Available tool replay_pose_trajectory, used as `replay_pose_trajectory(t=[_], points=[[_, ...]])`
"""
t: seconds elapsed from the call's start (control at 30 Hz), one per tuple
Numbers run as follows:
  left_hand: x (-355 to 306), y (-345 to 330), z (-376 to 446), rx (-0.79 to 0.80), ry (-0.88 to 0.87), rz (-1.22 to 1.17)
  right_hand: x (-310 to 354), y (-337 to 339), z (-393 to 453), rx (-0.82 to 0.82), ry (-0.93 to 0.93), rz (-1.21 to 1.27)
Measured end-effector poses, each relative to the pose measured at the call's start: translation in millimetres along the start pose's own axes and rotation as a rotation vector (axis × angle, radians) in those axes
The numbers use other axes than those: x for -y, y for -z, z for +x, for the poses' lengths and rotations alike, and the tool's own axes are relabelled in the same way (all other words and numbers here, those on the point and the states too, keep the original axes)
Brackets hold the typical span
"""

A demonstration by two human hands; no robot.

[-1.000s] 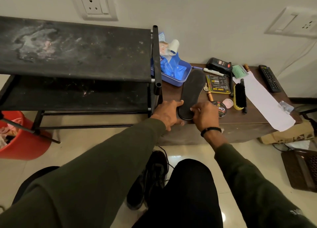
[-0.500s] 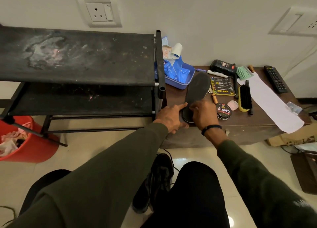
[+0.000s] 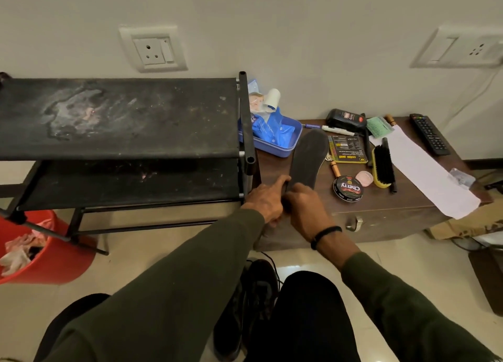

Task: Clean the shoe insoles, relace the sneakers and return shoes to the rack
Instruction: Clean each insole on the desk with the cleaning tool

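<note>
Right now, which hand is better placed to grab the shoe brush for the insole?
Right hand. The brush lies on its side of the insole, past the polish tin; the left hand would have to cross over.

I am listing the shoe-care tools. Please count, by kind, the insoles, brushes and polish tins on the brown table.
Insole, its heel end under both hands: 1
Brush: 1
Polish tin: 1
Total: 3
</note>
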State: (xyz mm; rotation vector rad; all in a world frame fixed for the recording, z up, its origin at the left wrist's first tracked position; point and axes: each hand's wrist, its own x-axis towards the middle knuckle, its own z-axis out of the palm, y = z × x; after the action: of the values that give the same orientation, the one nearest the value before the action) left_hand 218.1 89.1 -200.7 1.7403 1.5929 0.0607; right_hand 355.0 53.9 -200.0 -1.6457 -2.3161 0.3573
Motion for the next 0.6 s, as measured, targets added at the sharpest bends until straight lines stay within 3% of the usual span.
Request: replay_pose_trajectory(t=[0.3, 0.4, 0.5, 0.6], points=[[-11, 5, -19, 0.006, -0.033, -0.041, -21, 21, -36, -0.138, -0.402, 0.198], [-13, -6, -28, -0.172, -0.073, 0.197, -30, 25, -47, -0.133, -0.594, 0.472], [-20, -24, -36, -0.354, -0.236, 0.456, -40, 27, -56, -0.198, -0.729, 0.812], [-26, -36, -31, -0.314, -0.354, 0.434, -37, 37, -59, -0.259, -0.811, 1.076]])
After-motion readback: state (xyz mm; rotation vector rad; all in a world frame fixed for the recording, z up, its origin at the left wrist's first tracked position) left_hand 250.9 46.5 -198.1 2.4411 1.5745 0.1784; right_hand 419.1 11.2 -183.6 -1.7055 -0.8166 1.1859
